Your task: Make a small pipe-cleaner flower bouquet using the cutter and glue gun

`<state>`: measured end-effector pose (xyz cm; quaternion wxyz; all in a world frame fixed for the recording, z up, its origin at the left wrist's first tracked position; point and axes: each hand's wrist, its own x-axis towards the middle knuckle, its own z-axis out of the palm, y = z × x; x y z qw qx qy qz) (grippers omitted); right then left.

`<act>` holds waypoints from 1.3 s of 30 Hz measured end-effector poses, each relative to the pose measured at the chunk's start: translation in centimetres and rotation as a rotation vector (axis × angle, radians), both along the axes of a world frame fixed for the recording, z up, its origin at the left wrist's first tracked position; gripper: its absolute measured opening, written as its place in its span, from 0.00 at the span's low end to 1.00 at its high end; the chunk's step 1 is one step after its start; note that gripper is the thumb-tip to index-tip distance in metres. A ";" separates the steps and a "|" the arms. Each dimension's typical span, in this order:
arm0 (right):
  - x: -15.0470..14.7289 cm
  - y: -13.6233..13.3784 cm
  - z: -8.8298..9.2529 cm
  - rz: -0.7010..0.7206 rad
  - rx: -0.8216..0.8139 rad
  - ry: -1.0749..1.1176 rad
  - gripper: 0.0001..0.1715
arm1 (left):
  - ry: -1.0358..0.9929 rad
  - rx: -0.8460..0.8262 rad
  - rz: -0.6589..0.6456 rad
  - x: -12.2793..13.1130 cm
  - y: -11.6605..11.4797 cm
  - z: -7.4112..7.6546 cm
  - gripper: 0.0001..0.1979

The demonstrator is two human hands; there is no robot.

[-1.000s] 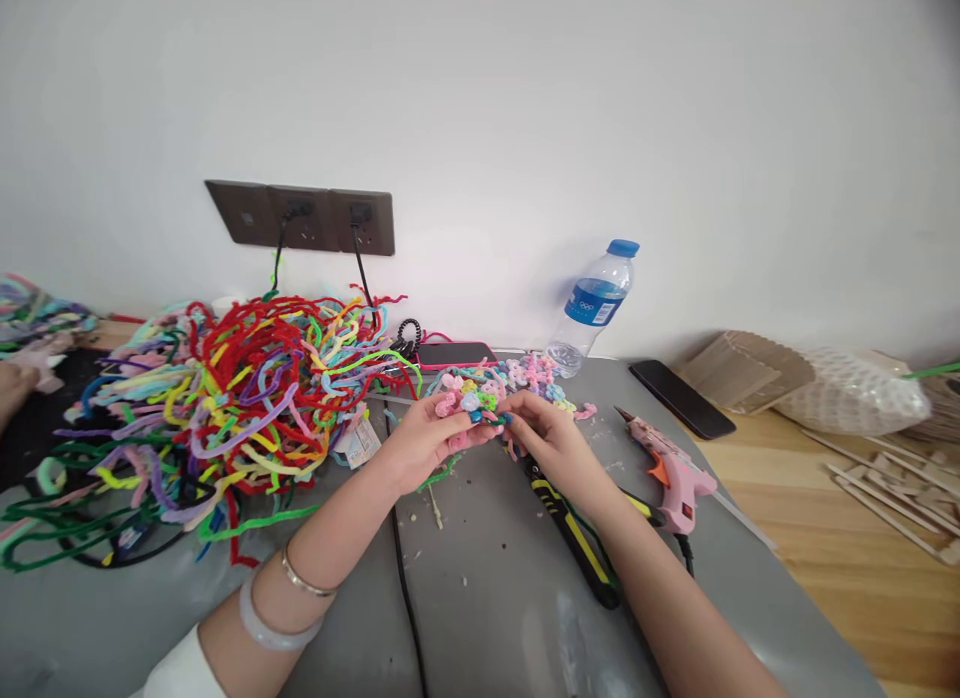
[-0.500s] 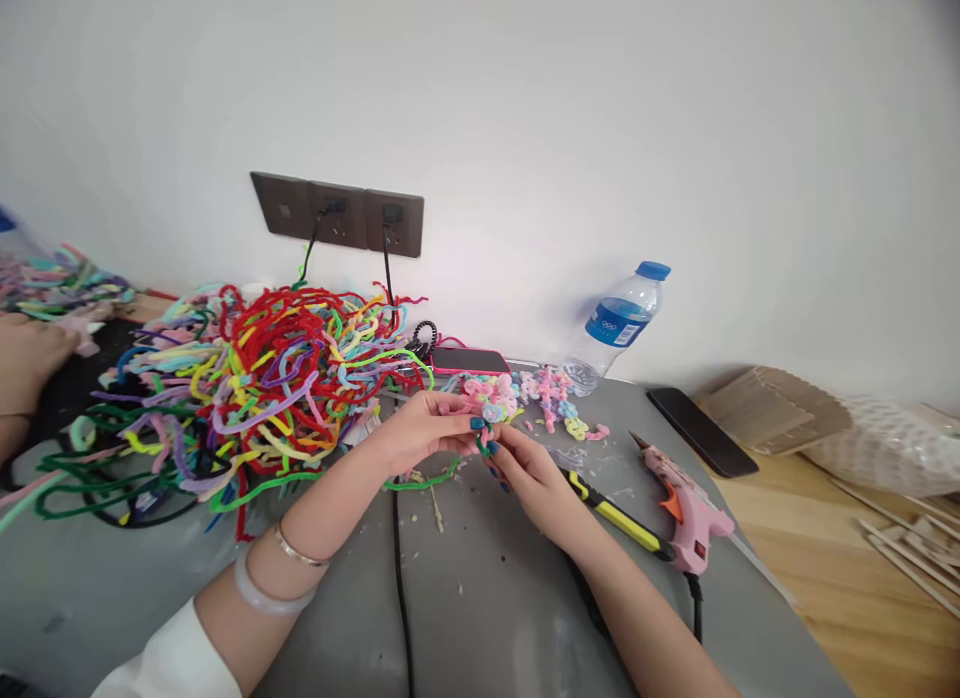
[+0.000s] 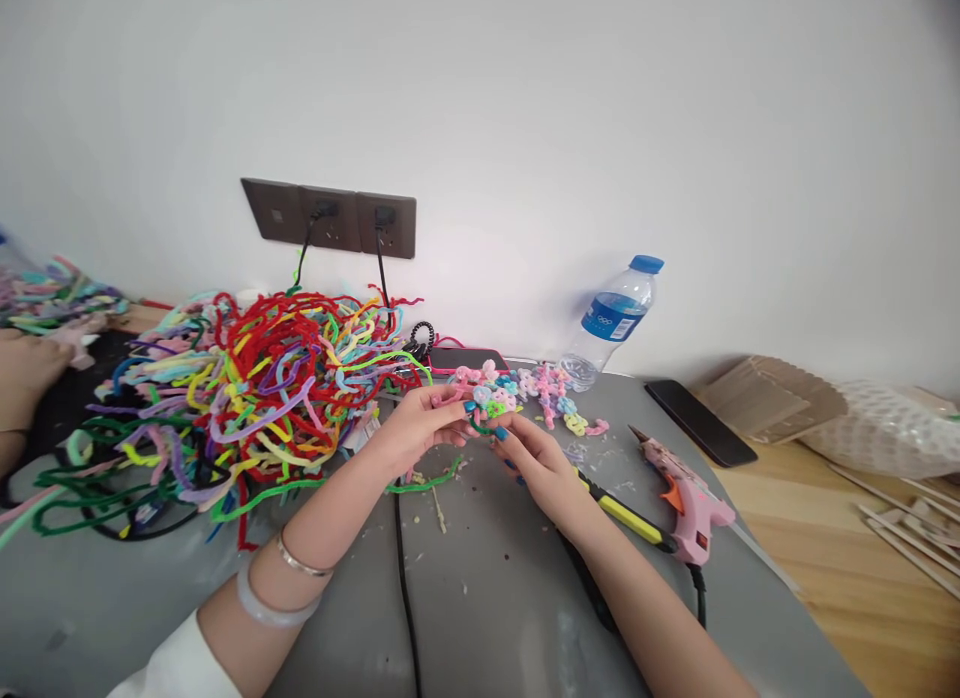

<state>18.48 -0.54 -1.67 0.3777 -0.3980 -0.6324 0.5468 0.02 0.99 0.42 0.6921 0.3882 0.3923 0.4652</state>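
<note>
My left hand (image 3: 414, 430) and my right hand (image 3: 534, 458) meet above the grey mat (image 3: 480, 578). Both pinch a small cluster of pastel pipe-cleaner curls (image 3: 489, 398), with a dark green pipe cleaner between the fingertips. A big tangled pile of coloured pipe cleaners (image 3: 255, 378) lies just left of my left hand. A green pipe cleaner (image 3: 427, 481) lies on the mat under my left wrist. More pastel curls (image 3: 559, 398) sit behind my right hand.
A pink glue gun (image 3: 686, 498) and yellow-black pliers (image 3: 622, 518) lie right of my right arm. Behind are a water bottle (image 3: 611, 318), two phones (image 3: 697, 423) (image 3: 465, 358), wall sockets (image 3: 330, 218). Another person's hand (image 3: 26, 368) rests far left. Wooden sticks (image 3: 907, 528) lie right.
The view shifted slightly. My hands stay together on the curl cluster, with my right fingers now higher against it.
</note>
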 end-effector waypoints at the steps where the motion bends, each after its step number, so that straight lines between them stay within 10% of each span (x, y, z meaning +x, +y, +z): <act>1: 0.0 0.0 0.0 -0.007 0.007 0.003 0.27 | -0.002 0.003 0.002 0.0 0.0 0.0 0.14; 39: 0.8 0.4 -0.5 -0.095 0.071 0.049 0.17 | 0.110 0.164 0.038 0.9 -0.4 -0.4 0.15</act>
